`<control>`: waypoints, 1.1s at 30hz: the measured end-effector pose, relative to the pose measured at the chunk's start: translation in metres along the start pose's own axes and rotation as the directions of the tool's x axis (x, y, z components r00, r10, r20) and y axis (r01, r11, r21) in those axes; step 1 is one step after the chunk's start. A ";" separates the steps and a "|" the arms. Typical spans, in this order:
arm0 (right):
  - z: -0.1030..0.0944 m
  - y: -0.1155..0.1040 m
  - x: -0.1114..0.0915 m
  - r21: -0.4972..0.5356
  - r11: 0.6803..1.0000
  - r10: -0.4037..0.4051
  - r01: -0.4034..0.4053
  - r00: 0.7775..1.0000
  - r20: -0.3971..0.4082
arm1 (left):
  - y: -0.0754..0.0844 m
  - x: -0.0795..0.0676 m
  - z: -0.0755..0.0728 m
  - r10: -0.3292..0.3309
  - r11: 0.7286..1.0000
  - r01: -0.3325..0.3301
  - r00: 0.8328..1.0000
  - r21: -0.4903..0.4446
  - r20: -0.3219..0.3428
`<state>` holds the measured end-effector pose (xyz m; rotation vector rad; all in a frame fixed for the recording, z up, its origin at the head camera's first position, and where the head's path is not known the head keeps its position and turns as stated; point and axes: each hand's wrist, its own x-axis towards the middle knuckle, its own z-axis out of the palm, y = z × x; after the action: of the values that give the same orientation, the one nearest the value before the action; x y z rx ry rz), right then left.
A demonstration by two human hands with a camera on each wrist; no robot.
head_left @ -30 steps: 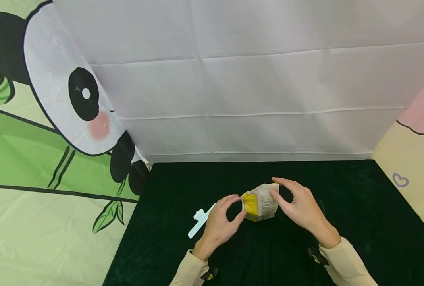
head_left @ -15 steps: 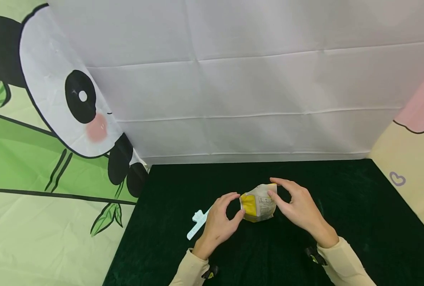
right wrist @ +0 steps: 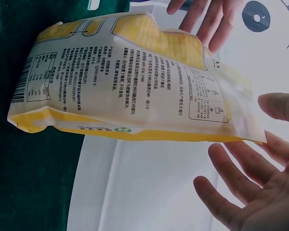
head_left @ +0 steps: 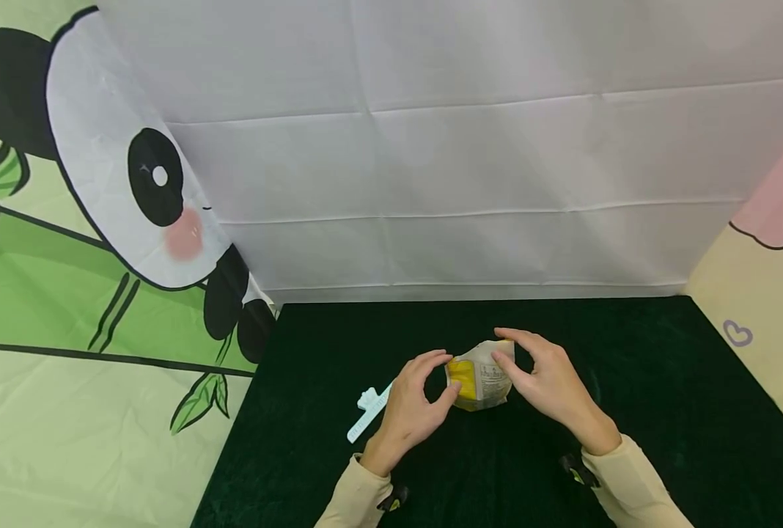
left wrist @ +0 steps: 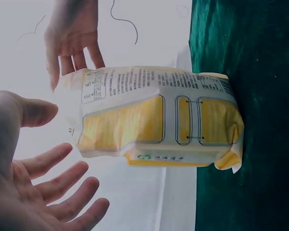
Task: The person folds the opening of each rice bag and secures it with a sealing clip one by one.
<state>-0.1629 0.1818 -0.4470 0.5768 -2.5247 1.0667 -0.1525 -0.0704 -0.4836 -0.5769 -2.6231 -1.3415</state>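
Note:
A yellow and white printed food bag [head_left: 485, 378] stands upright on the dark green cloth, its top end towards my palms in both wrist views. My left hand [head_left: 413, 407] is at the bag's left side, thumb and fingers spread around its upper edge. In the left wrist view those fingers [left wrist: 62, 187] are relaxed, with a gap to the bag. My right hand [head_left: 551, 383] is at the right upper corner, its thumb overlapping the printed face in the head view. The right wrist view has its fingers [right wrist: 241, 168] spread, fingertips right at the bag's top corner.
A light blue bag clip [head_left: 365, 424] lies on the green tablecloth [head_left: 636, 396], left of the bag and partly behind my left hand. White cloth [head_left: 457, 161] hangs behind the table. A panda-print curtain [head_left: 88, 308] is at the left.
My left hand has shifted slightly right, its thumb now overlapping the bag's left edge in the head view. My right hand has moved slightly left. The bag stays in nearly the same place.

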 end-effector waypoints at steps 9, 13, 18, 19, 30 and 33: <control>0.002 0.000 0.003 0.012 1.000 -0.023 0.023 1.000 0.000 | 0.008 0.005 0.001 0.033 0.999 -0.033 0.999 0.006 0.013; 0.003 0.000 0.004 0.013 1.000 -0.022 0.022 1.000 0.011 | 0.008 0.008 0.002 0.049 0.999 -0.049 0.999 0.018 0.010; 0.004 0.001 0.005 0.009 1.000 -0.023 0.022 1.000 0.015 | 0.010 0.011 0.003 0.060 0.998 -0.060 0.998 0.016 0.012; 0.004 0.001 0.005 0.008 1.000 -0.025 0.025 1.000 0.015 | 0.010 0.011 0.003 0.061 0.998 -0.061 0.998 0.017 0.013; 0.004 0.002 0.006 0.009 0.999 -0.038 0.038 0.999 0.005 | 0.015 0.016 0.006 0.074 0.997 -0.074 0.997 0.030 0.015; 0.003 0.003 0.007 0.013 0.999 -0.037 0.037 0.999 0.004 | 0.016 0.017 0.008 0.077 0.997 -0.077 0.997 0.026 0.009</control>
<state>-0.1706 0.1797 -0.4478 0.6275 -2.5026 1.0705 -0.1617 -0.0510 -0.4709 -0.6737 -2.5914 -1.2837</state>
